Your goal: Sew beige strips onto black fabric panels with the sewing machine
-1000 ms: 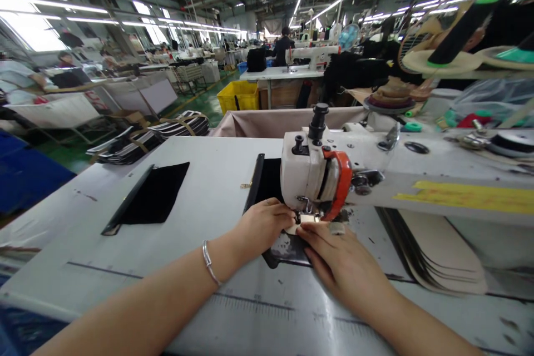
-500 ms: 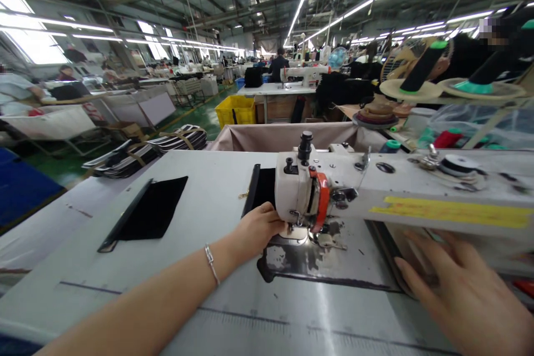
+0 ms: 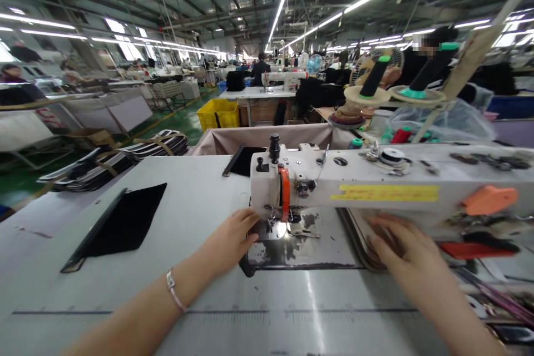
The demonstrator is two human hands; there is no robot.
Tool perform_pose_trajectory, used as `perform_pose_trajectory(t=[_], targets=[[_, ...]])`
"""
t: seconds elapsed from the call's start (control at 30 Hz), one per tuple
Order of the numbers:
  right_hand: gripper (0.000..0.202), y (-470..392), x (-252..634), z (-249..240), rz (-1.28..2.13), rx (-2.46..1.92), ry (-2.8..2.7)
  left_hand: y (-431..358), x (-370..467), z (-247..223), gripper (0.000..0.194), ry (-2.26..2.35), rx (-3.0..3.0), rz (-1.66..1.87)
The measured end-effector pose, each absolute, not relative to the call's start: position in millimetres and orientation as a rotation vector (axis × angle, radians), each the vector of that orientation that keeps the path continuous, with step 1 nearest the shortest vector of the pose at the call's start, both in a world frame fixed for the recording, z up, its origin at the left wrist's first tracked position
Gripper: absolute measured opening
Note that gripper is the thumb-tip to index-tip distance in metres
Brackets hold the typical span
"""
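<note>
A stack of panels (image 3: 359,232) is lying under the sewing machine (image 3: 379,175); the right hand (image 3: 411,250) is reaching over the stack's right part, fingers spread, perhaps touching though blurred. Left of the needle plate (image 3: 271,230), the left hand (image 3: 229,242) is resting with fingers parted. Farther left, a black panel (image 3: 120,225) is lying on the desk (image 3: 189,194).

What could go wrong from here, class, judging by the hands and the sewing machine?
The left hand is close to the needle end of the sewing machine, so its fingers might get pricked if that runs. The right hand, at the stack of flat pieces, could nudge them out of line.
</note>
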State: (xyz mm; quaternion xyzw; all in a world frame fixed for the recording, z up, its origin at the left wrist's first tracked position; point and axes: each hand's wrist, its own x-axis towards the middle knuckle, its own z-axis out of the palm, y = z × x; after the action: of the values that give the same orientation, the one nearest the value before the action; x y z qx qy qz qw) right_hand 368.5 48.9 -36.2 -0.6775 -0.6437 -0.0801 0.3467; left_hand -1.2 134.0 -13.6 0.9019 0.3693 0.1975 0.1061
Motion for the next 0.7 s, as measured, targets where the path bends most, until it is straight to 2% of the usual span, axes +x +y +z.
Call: perform_pose_trajectory(t=[0.13,0.33,0.57,0.7], targets=[[0.05,49,355,-30,-0.485,-1.85,-1.698,111,-5,-21,0.041,1.128,2.664,0.54],[0.042,47,351,-24,-0.582,-1.865,-1.665,109,-1,-31,0.035,1.058,2.743,0.614],[0.026,37,347,-3,-0.408,-1.68,-1.556,103,7,-22,0.034,0.936,2.694,0.657],[0.021,-18,333,9,-0.294,-1.597,-1.499,84,19,-9,0.043,0.938,2.367,0.568]])
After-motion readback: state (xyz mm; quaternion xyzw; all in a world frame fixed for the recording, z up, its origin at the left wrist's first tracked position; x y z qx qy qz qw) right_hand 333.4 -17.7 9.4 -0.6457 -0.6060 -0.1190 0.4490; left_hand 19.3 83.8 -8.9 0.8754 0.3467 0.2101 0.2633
